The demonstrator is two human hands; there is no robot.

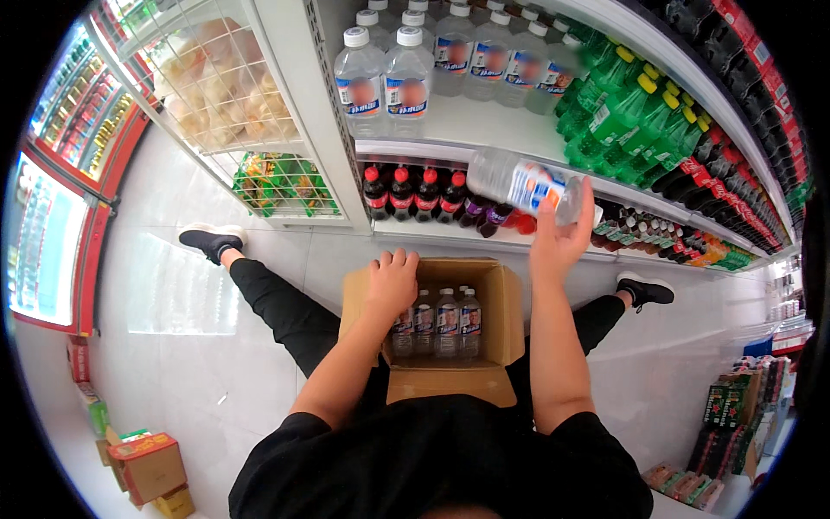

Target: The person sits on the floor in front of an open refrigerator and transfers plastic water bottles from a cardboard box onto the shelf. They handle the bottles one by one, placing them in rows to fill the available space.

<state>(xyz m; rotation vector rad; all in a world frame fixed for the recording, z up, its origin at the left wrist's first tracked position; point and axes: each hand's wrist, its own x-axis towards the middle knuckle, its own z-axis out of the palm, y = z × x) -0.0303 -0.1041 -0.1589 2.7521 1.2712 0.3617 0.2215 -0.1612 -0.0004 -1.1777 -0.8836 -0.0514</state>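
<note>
In my right hand (563, 243) is a clear plastic bottle (496, 178) with a blue, white and orange label. It is tilted nearly sideways, its base end against my palm and fingers, just in front of the upper shelf's edge. My left hand (394, 282) grips the far left rim of an open cardboard box (509, 311) between my legs. Several similar bottles (447, 322) stand upright inside the box, at least partly hidden by my left hand and forearm. More of these clear bottles (407, 94) stand in rows on the white shelf (467, 120) ahead.
Green soda bottles (622, 123) stand right of the clear ones. Cola bottles (428, 194) line the lower shelf. A wire rack (259, 97) holds bagged goods at left, near glass-door coolers (52, 240). Cartons (149, 467) lie behind left; stacked drink packs (726, 409) stand at right.
</note>
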